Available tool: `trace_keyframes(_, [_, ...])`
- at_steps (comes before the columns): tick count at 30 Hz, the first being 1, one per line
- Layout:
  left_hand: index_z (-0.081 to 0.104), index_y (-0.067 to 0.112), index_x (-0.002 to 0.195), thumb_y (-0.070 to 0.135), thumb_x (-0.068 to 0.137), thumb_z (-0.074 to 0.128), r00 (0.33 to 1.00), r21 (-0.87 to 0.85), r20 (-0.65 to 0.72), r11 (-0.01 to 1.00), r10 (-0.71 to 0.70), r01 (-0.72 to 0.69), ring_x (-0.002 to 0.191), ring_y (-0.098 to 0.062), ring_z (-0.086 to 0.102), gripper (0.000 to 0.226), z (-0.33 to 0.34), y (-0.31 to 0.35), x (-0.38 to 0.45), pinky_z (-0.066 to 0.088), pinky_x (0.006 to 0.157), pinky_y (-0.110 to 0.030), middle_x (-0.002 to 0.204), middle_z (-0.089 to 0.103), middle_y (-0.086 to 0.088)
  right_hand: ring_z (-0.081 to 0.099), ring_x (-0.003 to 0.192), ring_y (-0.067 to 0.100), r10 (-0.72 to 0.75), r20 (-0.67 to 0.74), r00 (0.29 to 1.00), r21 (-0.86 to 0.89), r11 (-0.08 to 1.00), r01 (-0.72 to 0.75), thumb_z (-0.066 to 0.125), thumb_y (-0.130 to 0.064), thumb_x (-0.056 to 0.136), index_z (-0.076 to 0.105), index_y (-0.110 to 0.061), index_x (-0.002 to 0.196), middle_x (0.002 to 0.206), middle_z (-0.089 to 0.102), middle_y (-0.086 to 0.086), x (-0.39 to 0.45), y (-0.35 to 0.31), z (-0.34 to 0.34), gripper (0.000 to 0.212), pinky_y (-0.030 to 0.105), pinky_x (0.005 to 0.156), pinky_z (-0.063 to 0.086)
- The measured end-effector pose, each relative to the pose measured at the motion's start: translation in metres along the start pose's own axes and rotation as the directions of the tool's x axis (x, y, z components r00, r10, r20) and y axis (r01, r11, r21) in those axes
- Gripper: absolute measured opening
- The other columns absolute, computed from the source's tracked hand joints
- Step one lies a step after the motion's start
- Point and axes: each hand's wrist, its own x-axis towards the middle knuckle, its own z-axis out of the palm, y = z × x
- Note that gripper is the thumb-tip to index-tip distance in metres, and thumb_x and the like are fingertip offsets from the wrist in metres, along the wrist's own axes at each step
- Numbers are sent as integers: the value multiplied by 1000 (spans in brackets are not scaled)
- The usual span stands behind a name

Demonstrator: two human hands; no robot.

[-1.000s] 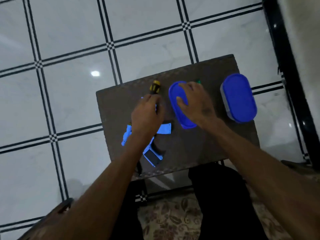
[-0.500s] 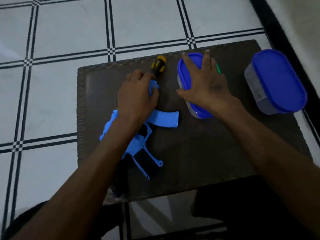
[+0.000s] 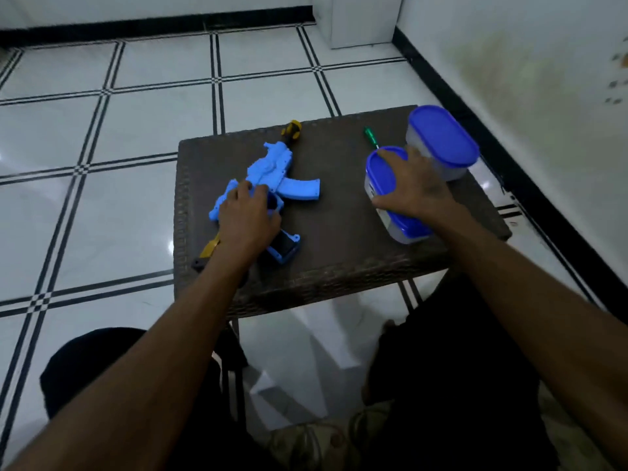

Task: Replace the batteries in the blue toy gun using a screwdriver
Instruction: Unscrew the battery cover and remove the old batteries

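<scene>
Woven dark-brown bench, set on a white tiled floor crossed by black lines; every item below is carried on it. Blue toy gun: laid flat on the left half of the bench, muzzle pointed away, curved magazine turned toward the centre, rear portion covered by the left hand. Left hand is laid palm-down on the gun, fingers curled over its body. Larger container with blue lid: stood at the far right corner. Smaller container with blue lid: placed just beside and in front of the larger one; it is gripped from above by the right hand, fingers spread across the lid. Yellow-and-black screwdriver: found at the far edge, touching the gun's muzzle. Green-handled screwdriver: found near the far edge, just behind the smaller container.
</scene>
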Motion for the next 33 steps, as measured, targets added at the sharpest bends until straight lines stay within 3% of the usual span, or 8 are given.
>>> trace_keyframes(6, [38, 23, 144, 44, 88, 57, 988, -135, 89, 981, -128, 139, 142, -41, 20, 62, -1, -4, -8, 27, 110, -61, 155, 21, -17, 38, 131, 44, 93, -45, 995, 9, 996, -93, 73, -47, 76, 33, -24, 149, 149, 28, 20, -26, 36, -2, 87, 54, 102, 42])
trace_keyframes(13, [41, 26, 142, 48, 85, 62, 983, -185, 95, 967, -159, 175, 136, -42, 31, 65, -1, -3, -8, 39, 103, -54, 156, 22, -16, 44, 124, 38, 124, -38, 992, 100, 988, -119, 71, -53, 75, 38, -21, 143, 140, 37, 18, -25, 48, 8, 82, 54, 97, 47])
trace_keyframes(20, [41, 25, 142, 45, 86, 63, 977, -201, 111, 958, -183, 202, 138, -45, 26, 63, 1, 18, -1, 31, 109, -54, 157, 15, -16, 45, 125, 38, 130, -9, 991, 101, 987, -128, 74, -48, 78, 36, -18, 146, 145, 32, 17, -5, 52, 2, 83, 51, 97, 47])
trace_keyframes(23, [41, 28, 139, 47, 85, 61, 969, -195, 139, 954, -203, 228, 135, -43, 28, 61, 1, 27, 5, 35, 106, -56, 153, 17, -14, 45, 126, 38, 132, -21, 991, 50, 990, -130, 71, -55, 78, 39, -18, 143, 144, 34, 17, -2, 50, 3, 81, 50, 97, 47])
trace_keyframes(26, [45, 25, 134, 52, 85, 57, 978, -107, 79, 973, -195, 203, 133, -40, 31, 57, 0, 29, 9, 36, 103, -58, 146, 26, -13, 36, 136, 39, 198, -122, 972, 63, 979, -192, 59, -67, 82, 42, -22, 144, 151, 33, 16, 0, 50, 0, 78, 53, 104, 39])
trace_keyframes(29, [45, 21, 138, 56, 88, 54, 993, -9, 36, 993, -115, 116, 136, -40, 30, 62, -2, 29, 17, 33, 106, -55, 149, 29, -15, 31, 138, 37, 220, -237, 946, 71, 975, -209, 53, -59, 89, 43, -22, 143, 150, 37, 16, 15, 55, -18, 66, 52, 106, 34])
trace_keyframes(33, [38, 19, 145, 54, 91, 52, 997, -15, 61, 999, -48, 49, 140, -40, 26, 66, -8, 35, 32, 30, 110, -54, 152, 27, -17, 21, 144, 41, 319, 1, 948, 69, 945, -318, 57, -60, 85, 29, -30, 151, 154, 28, 20, 59, 75, -40, 78, 54, 111, 28])
